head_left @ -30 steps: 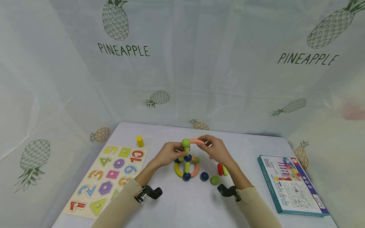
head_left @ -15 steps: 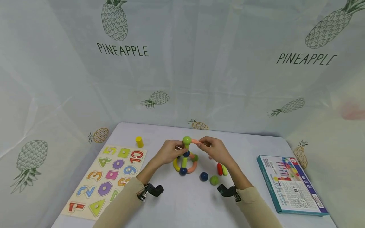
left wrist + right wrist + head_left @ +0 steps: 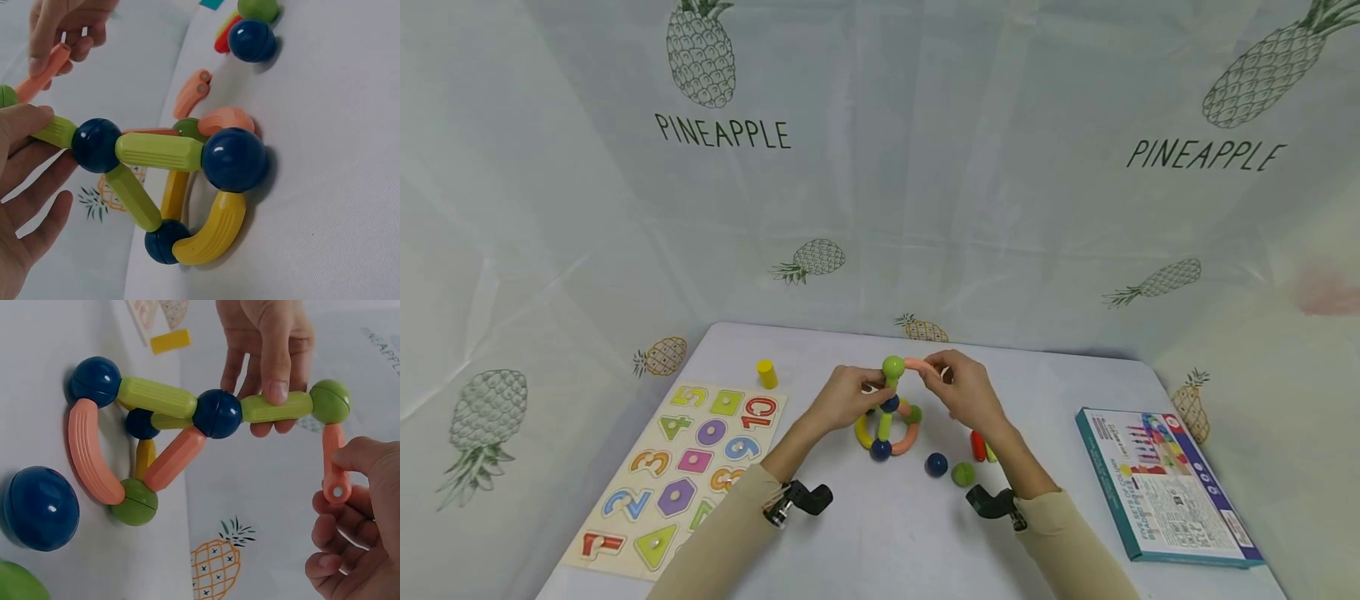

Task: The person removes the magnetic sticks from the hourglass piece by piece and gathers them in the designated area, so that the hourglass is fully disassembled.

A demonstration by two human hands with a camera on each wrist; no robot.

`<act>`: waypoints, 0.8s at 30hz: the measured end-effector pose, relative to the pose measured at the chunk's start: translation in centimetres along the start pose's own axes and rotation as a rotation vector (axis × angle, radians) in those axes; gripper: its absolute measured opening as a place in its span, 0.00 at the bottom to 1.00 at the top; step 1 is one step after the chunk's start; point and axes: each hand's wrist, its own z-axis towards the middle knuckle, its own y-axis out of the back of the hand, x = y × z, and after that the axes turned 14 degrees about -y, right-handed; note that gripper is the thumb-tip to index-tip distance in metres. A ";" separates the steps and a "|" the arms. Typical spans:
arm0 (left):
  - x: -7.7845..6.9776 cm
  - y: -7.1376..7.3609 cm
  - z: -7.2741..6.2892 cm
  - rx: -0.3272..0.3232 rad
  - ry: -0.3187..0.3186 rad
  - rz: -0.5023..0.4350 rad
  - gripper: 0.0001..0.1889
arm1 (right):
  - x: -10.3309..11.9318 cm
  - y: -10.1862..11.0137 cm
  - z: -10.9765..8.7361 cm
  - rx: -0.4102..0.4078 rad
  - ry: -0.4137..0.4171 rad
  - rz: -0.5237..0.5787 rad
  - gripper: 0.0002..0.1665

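An upright structure of toy rods and balls stands mid-table. My left hand (image 3: 844, 398) pinches its upper light green rod (image 3: 299, 405) between thumb and fingers. A green ball (image 3: 330, 400) caps that rod. From the ball extends a salmon curved rod (image 3: 334, 440), whose free end my right hand (image 3: 964, 390) pinches. Below the left hand's rod, a dark blue ball (image 3: 217, 414) joins slanting rods that run down to the base. A yellow curved rod (image 3: 215, 231), a salmon curved rod (image 3: 92, 450), blue balls and a green ball (image 3: 134, 502) form that base ring.
Right of the structure lie a loose blue ball (image 3: 936, 465), a green ball (image 3: 963, 474), a red rod (image 3: 977, 446) and salmon pieces (image 3: 192, 92). A number puzzle board (image 3: 627, 525) and yellow cylinder (image 3: 767, 374) are at left; a flat box (image 3: 1172, 492) is at right.
The structure has shifted slightly away and its base a little left, both hands still gripping. The salmon rod's angle at the top ball has changed slightly, with the right hand moving along.
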 end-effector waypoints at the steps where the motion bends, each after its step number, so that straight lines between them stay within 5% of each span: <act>1: 0.0 0.0 0.0 -0.003 -0.001 0.003 0.08 | 0.0 0.0 0.0 -0.018 0.008 -0.010 0.20; 7: 0.2 -0.1 -0.1 -0.007 0.005 0.024 0.07 | -0.5 0.2 0.2 -0.125 0.021 -0.070 0.15; 14: 0.3 0.1 0.2 -0.008 0.034 0.007 0.10 | -2.3 1.3 0.8 -0.138 -0.054 -0.060 0.17; 24: 0.7 0.1 0.3 -0.033 0.023 -0.005 0.12 | -8.6 2.9 1.7 -0.014 -0.440 0.034 0.27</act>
